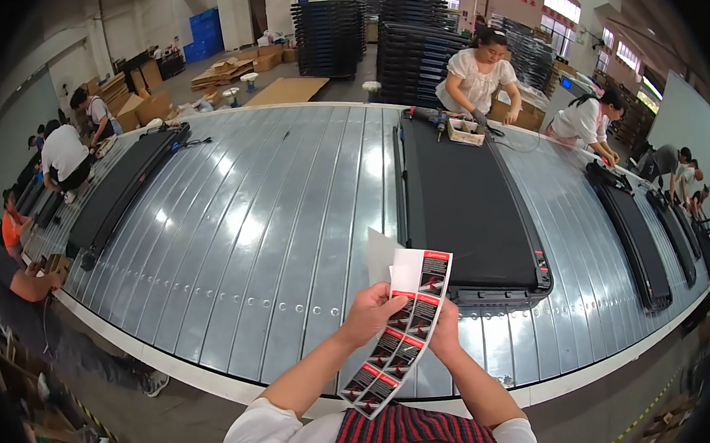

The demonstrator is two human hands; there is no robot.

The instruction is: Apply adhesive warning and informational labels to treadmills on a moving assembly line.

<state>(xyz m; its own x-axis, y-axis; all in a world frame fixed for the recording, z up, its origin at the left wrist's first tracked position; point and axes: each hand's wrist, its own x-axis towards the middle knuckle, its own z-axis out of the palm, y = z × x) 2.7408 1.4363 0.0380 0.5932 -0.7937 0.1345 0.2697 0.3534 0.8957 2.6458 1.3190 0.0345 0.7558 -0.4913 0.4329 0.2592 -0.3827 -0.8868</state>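
A long sheet of stickers (402, 343) hangs in front of my chest, white at the top with rows of red-and-black labels below. My left hand (370, 313) pinches its left edge, thumb lying across the front. At the right edge, my right hand (445, 330) grips the sheet, its fingers partly hidden behind it. A pale blank piece of sheet (383, 256) sticks up behind the top. Just beyond my hands lies a flat black treadmill (473, 205) with a small red-and-black label (542, 266) at its near right corner.
The treadmill rests on a wide metal-slatted conveyor (288, 201) with a white rim. A power drill (440, 123) and a small box of parts (466, 131) sit at its far end, near a co-worker (481, 81). More treadmills (632, 235) lie left and right, with other people alongside.
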